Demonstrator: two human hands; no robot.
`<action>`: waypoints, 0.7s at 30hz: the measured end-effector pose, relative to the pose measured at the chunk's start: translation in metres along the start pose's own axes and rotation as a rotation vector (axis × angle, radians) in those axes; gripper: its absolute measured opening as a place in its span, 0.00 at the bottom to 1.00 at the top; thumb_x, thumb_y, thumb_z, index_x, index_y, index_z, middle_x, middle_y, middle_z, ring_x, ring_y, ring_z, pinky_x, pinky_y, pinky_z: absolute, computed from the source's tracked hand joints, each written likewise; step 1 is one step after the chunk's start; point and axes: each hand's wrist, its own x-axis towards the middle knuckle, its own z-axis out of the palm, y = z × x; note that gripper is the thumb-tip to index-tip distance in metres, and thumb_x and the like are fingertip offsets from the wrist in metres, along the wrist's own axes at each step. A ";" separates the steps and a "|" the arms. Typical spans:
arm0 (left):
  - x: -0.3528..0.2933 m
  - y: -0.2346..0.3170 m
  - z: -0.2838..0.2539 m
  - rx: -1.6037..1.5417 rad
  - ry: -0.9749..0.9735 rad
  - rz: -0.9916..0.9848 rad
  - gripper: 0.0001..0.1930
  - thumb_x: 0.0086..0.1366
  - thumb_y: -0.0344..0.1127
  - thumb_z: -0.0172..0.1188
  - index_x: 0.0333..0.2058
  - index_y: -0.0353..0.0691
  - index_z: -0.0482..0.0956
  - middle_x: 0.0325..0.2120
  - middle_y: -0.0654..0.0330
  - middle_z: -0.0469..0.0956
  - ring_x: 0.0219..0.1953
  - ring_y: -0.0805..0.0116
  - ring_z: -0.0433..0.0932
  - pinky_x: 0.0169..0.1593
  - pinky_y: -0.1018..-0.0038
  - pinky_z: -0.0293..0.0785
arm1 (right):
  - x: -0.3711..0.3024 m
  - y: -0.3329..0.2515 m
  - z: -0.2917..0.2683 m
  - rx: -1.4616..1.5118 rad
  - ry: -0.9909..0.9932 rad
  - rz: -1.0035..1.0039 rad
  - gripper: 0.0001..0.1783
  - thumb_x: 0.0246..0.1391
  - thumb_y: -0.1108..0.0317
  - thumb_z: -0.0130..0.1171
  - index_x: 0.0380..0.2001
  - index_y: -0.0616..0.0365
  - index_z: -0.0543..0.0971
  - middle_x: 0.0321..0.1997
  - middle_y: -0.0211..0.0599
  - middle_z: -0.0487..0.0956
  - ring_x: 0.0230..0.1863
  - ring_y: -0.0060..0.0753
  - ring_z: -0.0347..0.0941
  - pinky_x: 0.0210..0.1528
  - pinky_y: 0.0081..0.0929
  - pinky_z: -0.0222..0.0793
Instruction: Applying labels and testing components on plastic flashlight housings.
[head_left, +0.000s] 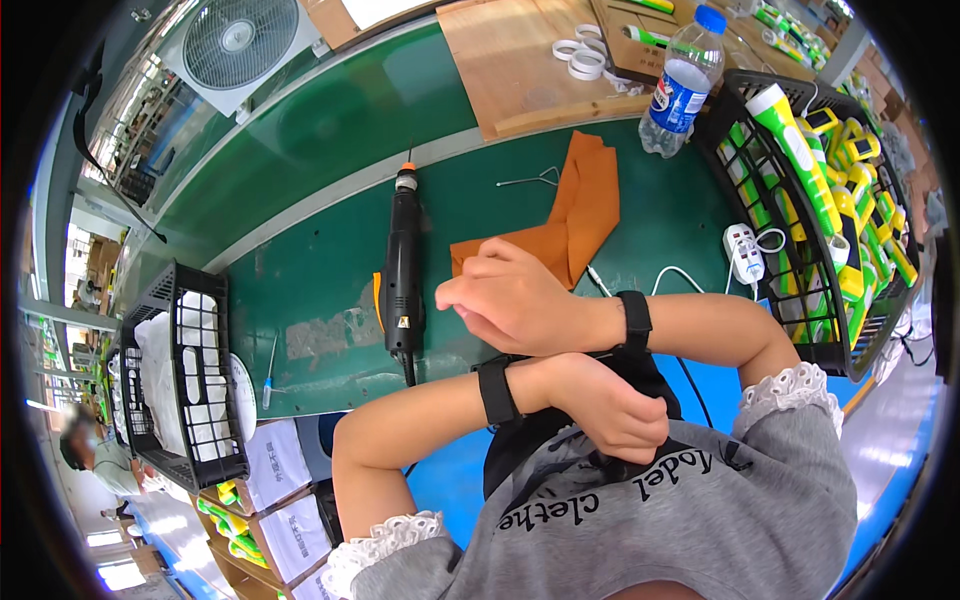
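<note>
My forearms cross in front of my grey shirt, a black band on each wrist. My right hand (508, 298) reaches over to the left, its fingers curled into a fist, above the table beside a folded orange-brown cloth (588, 205). Below it, my left hand (612, 408) lies close to the shirt with loosely curled fingers. Nothing shows in either hand, though both palms are hidden. Left of my right hand, a black electric screwdriver (403, 265) with an orange collar lies on the green table (310, 270), its bit pointing away and its cord toward me.
A black crate (835, 352) of green-yellow flashlights stands right, with a water bottle (675, 105) and white power strip (743, 255) nearby. Another black crate (190, 375) holds white parts at left, near a small screwdriver (268, 390). White rings (586, 64) lie at the back.
</note>
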 end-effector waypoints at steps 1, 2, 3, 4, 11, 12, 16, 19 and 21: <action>-0.001 0.000 0.002 -0.008 -0.017 -0.034 0.04 0.53 0.34 0.48 0.22 0.46 0.64 0.22 0.67 0.67 0.30 0.71 0.67 0.41 0.76 0.62 | 0.000 0.001 0.002 -0.020 -0.037 0.032 0.12 0.42 0.80 0.50 0.33 0.56 0.70 0.22 0.30 0.69 0.23 0.32 0.64 0.34 0.27 0.57; 0.000 0.000 0.004 0.001 -0.005 -0.026 0.04 0.52 0.34 0.48 0.21 0.46 0.64 0.21 0.68 0.66 0.29 0.71 0.67 0.41 0.76 0.62 | 0.000 0.002 0.004 -0.040 -0.074 0.065 0.12 0.42 0.80 0.50 0.33 0.56 0.70 0.22 0.30 0.69 0.23 0.32 0.64 0.33 0.27 0.57; -0.001 0.001 0.006 -0.003 -0.003 -0.026 0.04 0.52 0.34 0.48 0.21 0.46 0.64 0.21 0.68 0.66 0.29 0.71 0.67 0.41 0.76 0.62 | 0.003 0.004 0.005 -0.040 -0.072 0.069 0.12 0.42 0.80 0.50 0.33 0.56 0.70 0.22 0.30 0.69 0.23 0.32 0.64 0.33 0.27 0.57; 0.000 0.000 0.005 0.006 -0.011 -0.033 0.05 0.53 0.34 0.48 0.21 0.46 0.63 0.20 0.68 0.66 0.28 0.71 0.67 0.40 0.76 0.62 | 0.009 0.003 0.005 -0.029 -0.015 0.085 0.12 0.42 0.80 0.50 0.33 0.56 0.69 0.21 0.30 0.69 0.23 0.32 0.65 0.33 0.27 0.57; -0.001 -0.001 0.004 0.024 -0.044 -0.099 0.04 0.53 0.34 0.48 0.22 0.45 0.64 0.19 0.69 0.63 0.25 0.74 0.65 0.35 0.80 0.62 | 0.010 0.007 0.023 0.091 -0.012 0.280 0.08 0.47 0.76 0.47 0.33 0.54 0.67 0.18 0.32 0.68 0.22 0.35 0.66 0.36 0.29 0.58; -0.001 -0.001 0.003 0.026 -0.047 -0.095 0.04 0.53 0.34 0.48 0.22 0.45 0.64 0.19 0.69 0.63 0.25 0.74 0.65 0.35 0.80 0.62 | 0.010 0.008 0.024 0.111 0.021 0.295 0.08 0.48 0.76 0.46 0.34 0.53 0.66 0.17 0.32 0.68 0.22 0.35 0.66 0.36 0.29 0.58; -0.002 -0.003 0.001 0.064 -0.002 -0.162 0.03 0.52 0.33 0.48 0.22 0.45 0.64 0.19 0.69 0.63 0.25 0.75 0.64 0.34 0.79 0.61 | 0.010 0.012 0.022 0.117 -0.016 0.340 0.08 0.49 0.75 0.46 0.34 0.53 0.65 0.16 0.33 0.68 0.22 0.37 0.67 0.36 0.31 0.58; 0.000 0.000 0.001 0.052 0.028 -0.175 0.03 0.53 0.33 0.48 0.23 0.44 0.64 0.19 0.69 0.63 0.25 0.75 0.64 0.34 0.79 0.62 | 0.009 0.015 0.021 0.157 -0.047 0.415 0.07 0.49 0.74 0.46 0.34 0.53 0.65 0.16 0.35 0.68 0.23 0.39 0.68 0.36 0.33 0.59; 0.002 0.001 0.003 0.018 0.020 -0.156 0.03 0.53 0.33 0.48 0.23 0.44 0.65 0.19 0.69 0.63 0.26 0.75 0.65 0.34 0.79 0.62 | 0.006 0.016 0.025 0.077 -0.042 0.348 0.07 0.49 0.74 0.45 0.33 0.53 0.65 0.15 0.36 0.68 0.22 0.41 0.68 0.35 0.34 0.60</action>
